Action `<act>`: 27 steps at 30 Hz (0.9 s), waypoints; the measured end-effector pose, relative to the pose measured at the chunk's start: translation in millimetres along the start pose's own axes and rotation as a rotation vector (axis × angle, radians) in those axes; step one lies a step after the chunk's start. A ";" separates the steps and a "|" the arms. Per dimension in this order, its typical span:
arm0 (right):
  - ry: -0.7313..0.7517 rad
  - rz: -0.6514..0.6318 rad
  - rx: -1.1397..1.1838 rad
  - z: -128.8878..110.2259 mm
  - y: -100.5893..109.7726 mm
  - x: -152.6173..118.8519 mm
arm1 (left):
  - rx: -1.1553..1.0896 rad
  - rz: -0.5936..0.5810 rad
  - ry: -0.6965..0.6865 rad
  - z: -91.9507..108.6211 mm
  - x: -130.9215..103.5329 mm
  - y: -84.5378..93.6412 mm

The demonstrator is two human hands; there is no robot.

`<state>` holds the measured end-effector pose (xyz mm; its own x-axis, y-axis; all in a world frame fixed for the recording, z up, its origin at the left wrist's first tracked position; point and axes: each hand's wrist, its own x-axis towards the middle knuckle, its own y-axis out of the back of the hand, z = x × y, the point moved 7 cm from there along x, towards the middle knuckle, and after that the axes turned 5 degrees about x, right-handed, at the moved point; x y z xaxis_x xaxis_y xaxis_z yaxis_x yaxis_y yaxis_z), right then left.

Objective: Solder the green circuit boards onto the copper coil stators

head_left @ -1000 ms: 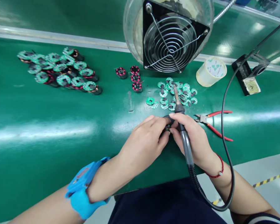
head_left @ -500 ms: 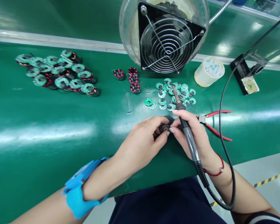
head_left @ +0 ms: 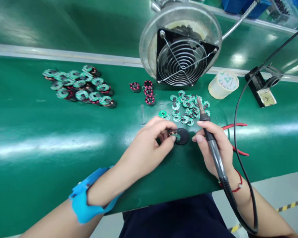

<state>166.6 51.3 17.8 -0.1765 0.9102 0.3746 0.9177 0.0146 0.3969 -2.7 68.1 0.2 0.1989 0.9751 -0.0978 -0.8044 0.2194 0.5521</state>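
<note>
My left hand (head_left: 155, 142) pinches a small motor coil with a green circuit board (head_left: 176, 136) on it, beside a round black disc (head_left: 183, 136) on the green table. To the right, my right hand (head_left: 215, 145) holds a soldering iron (head_left: 214, 150), its tip pointing up and away over the loose boards. The right thumb and fingertips are apart from the coil. Several green ring-shaped boards (head_left: 189, 107) lie loose beyond the hands. Four red and black coils (head_left: 149, 92) stand to their left.
Many coils with boards (head_left: 82, 95) are grouped at the left. A caged fan (head_left: 183, 67) stands at the back, with a tape roll (head_left: 223, 84) and iron stand (head_left: 260, 86) to its right. Red-handled pliers (head_left: 240, 151) lie partly behind my right hand; the iron's cable loops beside it.
My right hand, with the iron, has moved right, away from the coil in my left hand. More of the black disc shows. The view has shifted slightly.
</note>
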 end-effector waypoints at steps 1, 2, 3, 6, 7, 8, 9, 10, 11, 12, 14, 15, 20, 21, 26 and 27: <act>0.009 0.026 -0.015 0.5 4.2 -1.0 | 0.013 0.057 0.016 -5.8 3.8 10.4; 0.015 0.055 -0.032 1.5 8.6 -1.9 | 0.041 0.119 0.048 -13.5 7.7 21.9; 0.022 0.084 -0.046 2.6 12.9 -2.8 | 0.088 0.173 0.083 -21.7 11.4 33.0; 0.033 0.144 -0.063 6.5 22.6 -4.6 | 0.348 0.214 0.163 -43.6 21.2 55.9; 0.032 0.155 -0.064 7.9 24.7 -4.9 | 0.439 0.225 0.168 -48.2 23.2 61.3; 0.027 0.163 -0.062 9.4 26.3 -5.0 | 0.514 0.248 0.178 -52.1 24.1 66.4; 0.020 0.171 -0.053 11.0 27.7 -5.0 | 0.574 0.284 0.193 -54.9 23.7 71.6; 0.008 0.182 -0.036 12.7 29.4 -4.6 | 0.619 0.331 0.207 -56.4 22.2 76.7; -0.004 0.200 -0.017 14.5 31.8 -3.9 | 0.652 0.381 0.222 -56.8 19.9 81.6; -0.018 0.224 -0.004 16.4 35.1 -2.8 | 0.677 0.434 0.232 -55.9 17.1 86.2; -0.046 0.263 -0.029 20.3 43.2 1.8 | 0.721 0.515 0.230 -50.9 12.4 92.8; -0.058 0.266 -0.078 22.4 47.4 5.5 | 0.745 0.537 0.220 -47.6 11.4 94.5; -0.013 0.191 -0.447 36.6 64.6 31.2 | 0.822 0.499 0.107 -33.7 26.4 91.7; -0.015 0.178 -0.467 42.1 66.8 35.5 | 0.828 0.476 0.080 -32.7 32.9 90.6; -0.117 0.145 -0.420 66.1 70.9 39.8 | 0.827 0.257 0.052 -44.2 72.9 83.1; -0.105 0.187 -0.429 65.4 73.6 37.4 | 0.817 0.224 0.061 -47.9 79.3 82.5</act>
<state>250.8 113.5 6.2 0.0346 0.9183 0.3944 0.6965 -0.3052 0.6494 -80.1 165.1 -1.7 0.0333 0.9980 0.0536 -0.1597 -0.0476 0.9860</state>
